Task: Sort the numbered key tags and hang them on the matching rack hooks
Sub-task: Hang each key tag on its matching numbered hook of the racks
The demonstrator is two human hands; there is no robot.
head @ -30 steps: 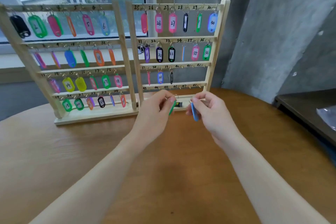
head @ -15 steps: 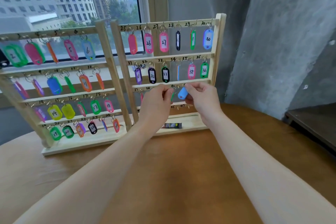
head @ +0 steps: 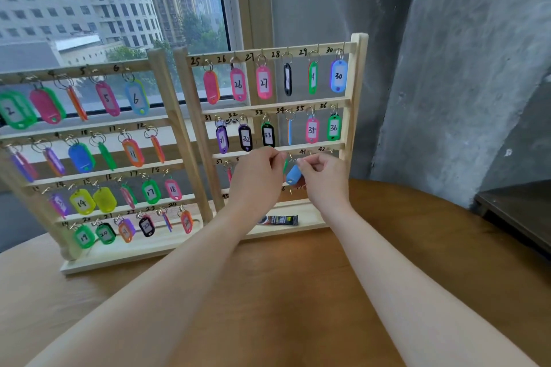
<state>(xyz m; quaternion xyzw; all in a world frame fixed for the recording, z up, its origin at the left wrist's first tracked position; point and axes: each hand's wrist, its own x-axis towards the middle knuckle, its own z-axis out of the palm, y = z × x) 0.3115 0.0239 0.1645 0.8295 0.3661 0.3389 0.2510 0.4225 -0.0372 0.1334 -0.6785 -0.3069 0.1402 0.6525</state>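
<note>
Left hand [head: 258, 171]: fingers pinch a green tag [head: 285, 164], mostly hidden.
Right hand [head: 323, 174]: pinches blue tag [head: 293, 174] by its ring.
Tags: at right rack [head: 354, 92], third rail, near hook 41.

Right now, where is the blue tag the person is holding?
The blue tag is in front of the right-hand rack, under the row numbered 37 to 42, pinched by the right hand with the left hand just beside it.
</note>
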